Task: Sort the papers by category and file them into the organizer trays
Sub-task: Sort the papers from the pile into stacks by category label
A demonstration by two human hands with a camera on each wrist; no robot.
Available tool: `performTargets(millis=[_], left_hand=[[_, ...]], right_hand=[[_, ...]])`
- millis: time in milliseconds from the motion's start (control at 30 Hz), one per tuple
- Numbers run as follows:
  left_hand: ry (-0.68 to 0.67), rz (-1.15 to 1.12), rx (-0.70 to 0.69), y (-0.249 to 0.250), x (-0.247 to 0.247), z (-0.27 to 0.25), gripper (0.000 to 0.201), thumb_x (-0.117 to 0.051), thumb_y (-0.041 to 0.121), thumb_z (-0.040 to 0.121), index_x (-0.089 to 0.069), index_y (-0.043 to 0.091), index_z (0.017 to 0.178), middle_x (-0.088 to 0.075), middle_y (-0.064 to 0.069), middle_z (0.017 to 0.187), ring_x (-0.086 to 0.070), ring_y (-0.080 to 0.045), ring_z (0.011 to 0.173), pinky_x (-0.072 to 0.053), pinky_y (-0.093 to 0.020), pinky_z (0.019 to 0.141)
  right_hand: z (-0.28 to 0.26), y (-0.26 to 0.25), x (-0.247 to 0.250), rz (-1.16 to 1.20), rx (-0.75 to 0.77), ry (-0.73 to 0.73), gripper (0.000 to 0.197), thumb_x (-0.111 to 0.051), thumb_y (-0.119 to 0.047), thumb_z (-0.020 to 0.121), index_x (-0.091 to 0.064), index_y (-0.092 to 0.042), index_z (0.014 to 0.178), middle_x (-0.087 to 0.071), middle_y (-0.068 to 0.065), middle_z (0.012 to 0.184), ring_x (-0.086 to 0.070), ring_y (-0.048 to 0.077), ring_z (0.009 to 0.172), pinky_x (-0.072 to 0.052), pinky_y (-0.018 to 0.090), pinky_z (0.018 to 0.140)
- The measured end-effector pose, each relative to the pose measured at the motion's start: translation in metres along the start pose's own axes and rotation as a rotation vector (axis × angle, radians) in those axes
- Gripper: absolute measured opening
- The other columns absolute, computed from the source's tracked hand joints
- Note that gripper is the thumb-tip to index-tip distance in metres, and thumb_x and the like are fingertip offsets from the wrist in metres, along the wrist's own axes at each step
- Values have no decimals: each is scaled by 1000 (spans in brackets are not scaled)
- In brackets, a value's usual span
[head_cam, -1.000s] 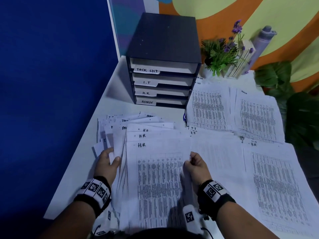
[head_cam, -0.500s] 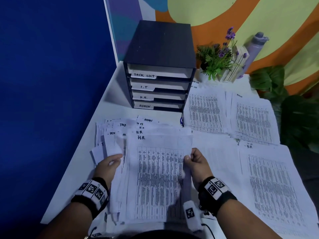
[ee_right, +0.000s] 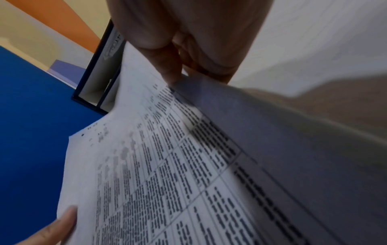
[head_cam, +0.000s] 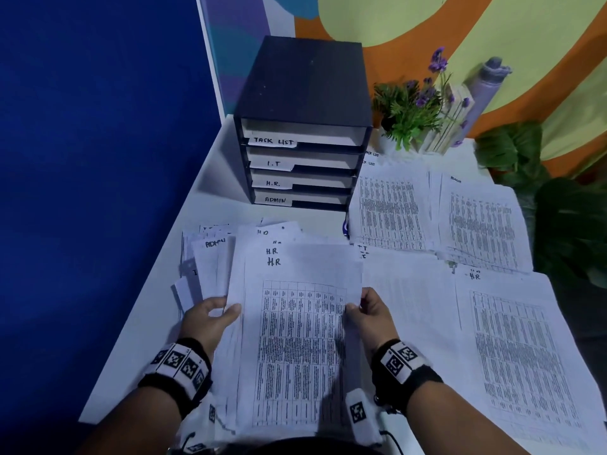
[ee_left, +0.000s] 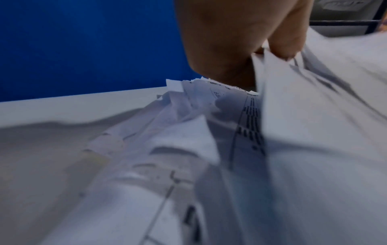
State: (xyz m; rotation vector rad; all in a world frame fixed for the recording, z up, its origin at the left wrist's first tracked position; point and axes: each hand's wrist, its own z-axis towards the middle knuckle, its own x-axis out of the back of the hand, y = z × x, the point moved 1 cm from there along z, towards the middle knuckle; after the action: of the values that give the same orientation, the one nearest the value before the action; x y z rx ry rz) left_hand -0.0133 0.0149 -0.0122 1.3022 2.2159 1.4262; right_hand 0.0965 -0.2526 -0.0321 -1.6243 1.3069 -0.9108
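I hold a stack of printed sheets marked "H.R" [head_cam: 295, 323] between both hands, lifted off the white table [head_cam: 157, 323]. My left hand [head_cam: 213, 315] grips its left edge, thumb on top; the left wrist view shows that thumb pinching the sheets [ee_left: 314, 116]. My right hand [head_cam: 364, 310] pinches the right edge, its fingers curled over the stack [ee_right: 167, 149]. More mixed sheets [head_cam: 210, 254], one marked "ADMIN", fan out under and left of the stack. The black organizer [head_cam: 305, 126] stands behind, with trays labelled TASK LIST, I.T, H.R and ADMIN.
Sorted piles cover the table's right side: a TASK LIST pile [head_cam: 389, 205], an ADMIN pile [head_cam: 479, 221], an I.T pile [head_cam: 407, 290] and an H.R pile [head_cam: 515, 349]. A potted plant [head_cam: 410, 110] and a grey bottle [head_cam: 486, 83] stand at the back. A blue wall [head_cam: 98, 159] borders the left.
The fanned H.R sheets have been drawn together into one squared stack between my hands and raised. My right hand moved inward along the right edge; my left hand shifted to the left edge.
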Motion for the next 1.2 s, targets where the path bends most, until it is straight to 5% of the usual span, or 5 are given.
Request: performTargets(millis=[467,600,767,967,1200], left_hand=[[-117,-99,20,2,-1,1,27,-50,-10,90,-68,8,94,-68,-11,103,-61,-34,109,-45,-36,96],[-157,-324,124,15,-7,-6,31,-53,32,97,-65,11,116,-66,-5,117,-60,-25,111,-44,-40,100],[-135,202,-293,41,-19,-17,19,-54,29,97,-62,16,108,-63,0,113,-58,-21,109,-43,-29,90],[33,-67,-363,98,-38,-40,14,-52,24,99,-58,12,98,-62,2,85,-57,-14,78,-39,-18,59],[41,142,-546,117,-76,-46,7,-71,24,85,-65,22,84,-60,-1,102,-57,-15,97,-42,-27,90]], right_hand=[[-1,-3,-7,86,9,1,26,-51,10,89,-62,-14,93,-68,3,87,-56,19,83,-43,35,78],[6,-12,-12,78,42,118,25,-55,2,87,-60,-22,82,-67,4,83,-57,19,82,-45,37,77],[2,-62,-16,194,168,176,27,-53,-4,92,-53,-24,111,-56,0,80,-51,15,67,-45,31,62],[-12,-79,-7,-32,184,-138,14,-52,-14,96,-52,-22,108,-53,0,69,-48,14,56,-42,26,50],[3,-51,55,-53,33,169,20,-53,-25,92,-47,-23,111,-54,0,81,-48,15,65,-36,21,52]])
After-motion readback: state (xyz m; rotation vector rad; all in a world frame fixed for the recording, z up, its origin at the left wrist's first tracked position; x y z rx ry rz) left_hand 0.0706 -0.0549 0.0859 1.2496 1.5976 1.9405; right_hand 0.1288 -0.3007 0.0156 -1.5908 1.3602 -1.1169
